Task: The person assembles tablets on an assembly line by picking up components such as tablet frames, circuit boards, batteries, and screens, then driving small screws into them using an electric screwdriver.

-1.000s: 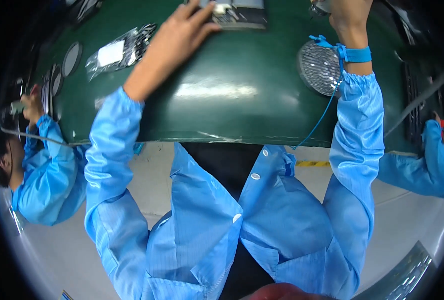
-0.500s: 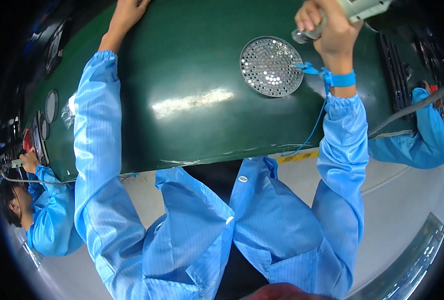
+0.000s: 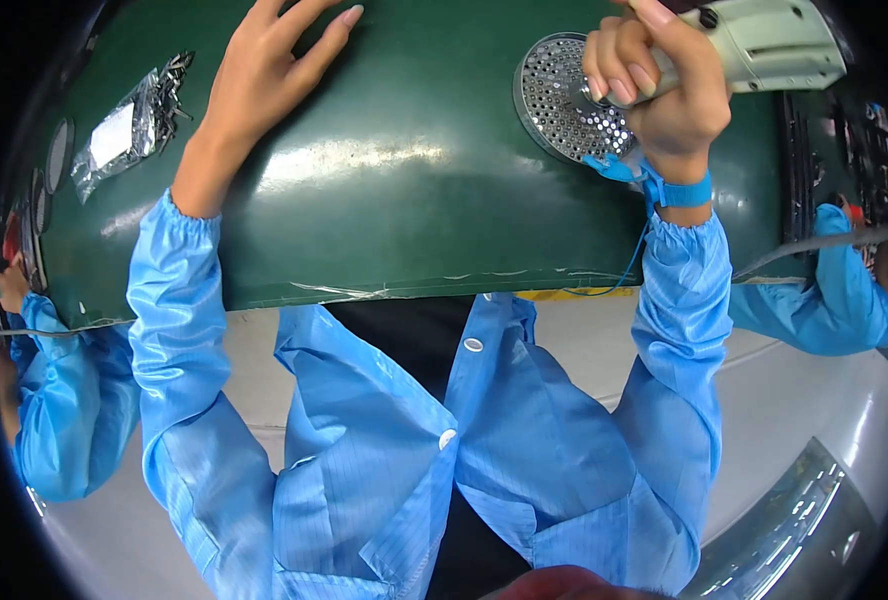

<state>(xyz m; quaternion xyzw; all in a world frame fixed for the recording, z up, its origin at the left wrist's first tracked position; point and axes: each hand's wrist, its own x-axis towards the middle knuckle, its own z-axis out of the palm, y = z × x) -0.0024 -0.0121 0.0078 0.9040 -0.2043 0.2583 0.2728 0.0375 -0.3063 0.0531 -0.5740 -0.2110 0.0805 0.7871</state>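
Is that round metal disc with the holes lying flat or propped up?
Flat: the perforated disc rests on the green table, beside the right hand.

- One head-worn fisheye view, looking steeply down past the blue-sleeved chest onto the green bench [image 3: 384, 200].
- Close in: the bench's near edge bends across mid-picture; floor below.

factory assembly line, green work mat [image 3: 384, 200], blue antistatic smocks [image 3: 524, 450], co-workers' sleeves [image 3: 64, 400] alongside
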